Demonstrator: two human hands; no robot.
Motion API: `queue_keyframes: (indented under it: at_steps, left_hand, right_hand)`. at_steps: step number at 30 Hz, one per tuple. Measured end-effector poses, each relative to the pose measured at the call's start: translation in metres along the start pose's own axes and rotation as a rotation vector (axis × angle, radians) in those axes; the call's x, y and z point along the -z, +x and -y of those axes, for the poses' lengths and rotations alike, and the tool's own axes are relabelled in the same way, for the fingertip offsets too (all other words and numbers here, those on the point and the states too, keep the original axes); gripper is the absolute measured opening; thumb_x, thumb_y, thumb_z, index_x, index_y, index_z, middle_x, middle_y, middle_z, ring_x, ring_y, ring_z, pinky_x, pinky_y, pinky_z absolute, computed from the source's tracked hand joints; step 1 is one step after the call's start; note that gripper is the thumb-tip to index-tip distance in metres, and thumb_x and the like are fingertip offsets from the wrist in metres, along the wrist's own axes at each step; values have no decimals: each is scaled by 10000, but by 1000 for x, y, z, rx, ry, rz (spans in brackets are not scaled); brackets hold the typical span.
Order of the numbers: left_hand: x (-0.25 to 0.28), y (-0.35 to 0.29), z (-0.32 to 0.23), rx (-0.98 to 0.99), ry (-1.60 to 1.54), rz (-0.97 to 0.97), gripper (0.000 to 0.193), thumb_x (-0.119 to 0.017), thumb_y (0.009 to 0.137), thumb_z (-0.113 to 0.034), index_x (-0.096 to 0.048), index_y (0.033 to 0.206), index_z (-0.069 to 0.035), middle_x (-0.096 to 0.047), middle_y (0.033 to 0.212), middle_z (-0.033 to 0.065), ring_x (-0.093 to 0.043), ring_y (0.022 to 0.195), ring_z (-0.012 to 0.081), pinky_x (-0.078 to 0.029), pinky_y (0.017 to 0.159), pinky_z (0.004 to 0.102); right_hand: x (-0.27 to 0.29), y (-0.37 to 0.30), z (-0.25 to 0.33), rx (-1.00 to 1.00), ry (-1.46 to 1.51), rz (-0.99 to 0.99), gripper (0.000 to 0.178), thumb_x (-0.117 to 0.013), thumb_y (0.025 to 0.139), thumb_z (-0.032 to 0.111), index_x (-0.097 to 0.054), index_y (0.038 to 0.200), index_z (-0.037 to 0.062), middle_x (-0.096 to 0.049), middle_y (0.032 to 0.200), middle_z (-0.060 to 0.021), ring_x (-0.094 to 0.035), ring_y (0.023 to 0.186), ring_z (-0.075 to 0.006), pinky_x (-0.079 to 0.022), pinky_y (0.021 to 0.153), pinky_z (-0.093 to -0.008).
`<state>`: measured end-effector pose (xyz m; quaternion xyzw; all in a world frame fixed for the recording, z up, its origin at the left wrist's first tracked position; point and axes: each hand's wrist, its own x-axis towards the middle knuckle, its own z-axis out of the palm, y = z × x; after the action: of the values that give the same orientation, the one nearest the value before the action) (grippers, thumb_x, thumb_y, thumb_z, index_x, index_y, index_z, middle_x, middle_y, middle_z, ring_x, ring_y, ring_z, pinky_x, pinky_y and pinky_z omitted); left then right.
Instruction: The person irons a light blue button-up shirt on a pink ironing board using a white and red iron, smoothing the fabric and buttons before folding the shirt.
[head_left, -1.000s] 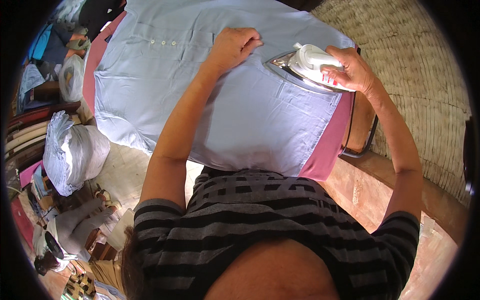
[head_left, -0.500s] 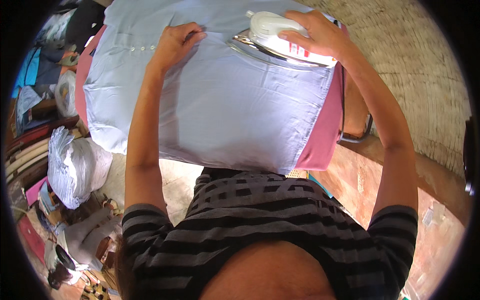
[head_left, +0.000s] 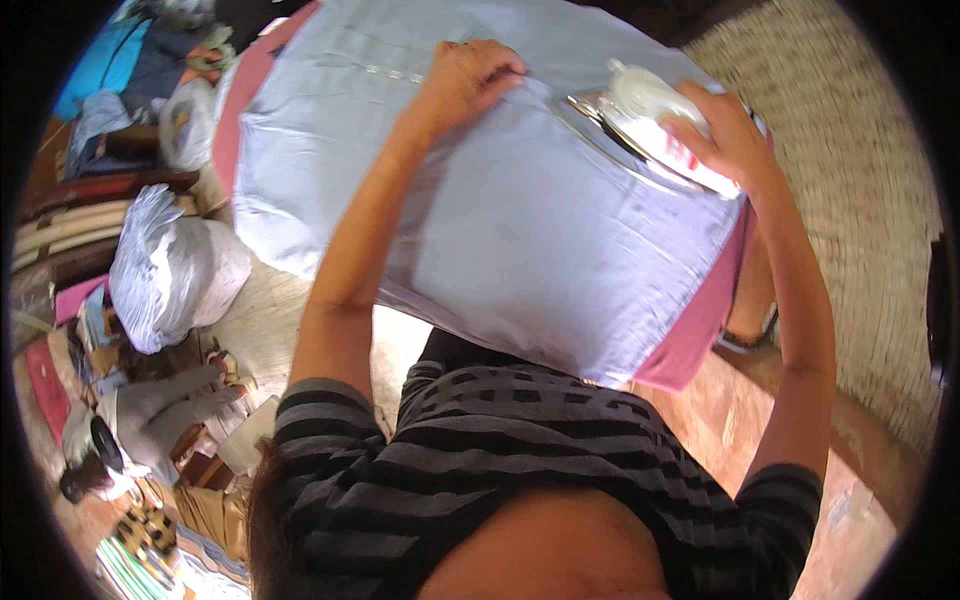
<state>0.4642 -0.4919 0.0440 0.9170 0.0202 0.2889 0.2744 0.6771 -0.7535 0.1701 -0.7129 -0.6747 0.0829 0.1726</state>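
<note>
A light blue shirt (head_left: 520,200) with a short row of small pale buttons lies spread over a padded ironing board (head_left: 690,345) with a dusky red cover. My left hand (head_left: 465,85) is closed at the far part of the shirt, thumb and fingers pinching a bit of its cloth just right of the buttons. Over on the right, my right hand (head_left: 725,135) wraps round the handle of a white iron (head_left: 650,110) with a shiny metal soleplate. The iron rests on the shirt near its right edge, its tip pointing left toward my left hand. Small creases show beside the iron.
Left of the board stand a stuffed pale plastic bag (head_left: 175,265) and a smaller clear bag (head_left: 188,125). A person (head_left: 150,420) in light trousers is at the lower left among piled goods. A woven mat surface (head_left: 840,170) extends on the right, beside a wooden edge.
My view has turned, so the board, shirt and both arms appear farther right and tilted. The iron and my left hand keep about the same places on the shirt; both grips are unchanged.
</note>
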Motion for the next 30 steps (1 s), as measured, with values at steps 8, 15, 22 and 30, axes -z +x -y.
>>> queue_keyframes:
  at_steps: [8, 15, 22, 30]
  left_hand:
    - [86, -41, 89, 395, 696, -527, 249, -724, 853, -265, -702, 1033, -95, -643, 1039, 132, -595, 1032, 344, -472, 842, 483]
    - [102, -39, 128, 506, 544, -427, 209, -687, 890, -246, -657, 933, -43, -651, 897, 153, -632, 887, 355, -494, 785, 458]
    - [130, -41, 125, 610, 288, -567, 216, -631, 952, -225, -578, 924, -18, -679, 810, 204, -661, 747, 404, -505, 691, 462]
    - [125, -54, 139, 599, 382, -534, 212, -643, 941, -271, -589, 912, -68, -683, 773, 161, -674, 747, 378, -499, 666, 460]
  right_hand:
    - [7, 5, 13, -175, 91, 95, 313, -691, 893, 306, -610, 943, 8, -630, 738, -219, -601, 635, -332, -460, 628, -402]
    - [11, -16, 8, -221, 94, 79, 318, -697, 891, 303, -588, 911, 6, -616, 677, -204, -582, 597, -354, -458, 602, -397]
    - [14, -25, 8, -244, 89, 46, 279, -741, 848, 237, -587, 913, 14, -651, 749, -203, -646, 678, -376, -489, 634, -406]
    - [-6, 19, 20, -186, 75, -31, 333, -693, 903, 334, -587, 897, 19, -586, 678, -188, -603, 595, -331, -460, 580, -384]
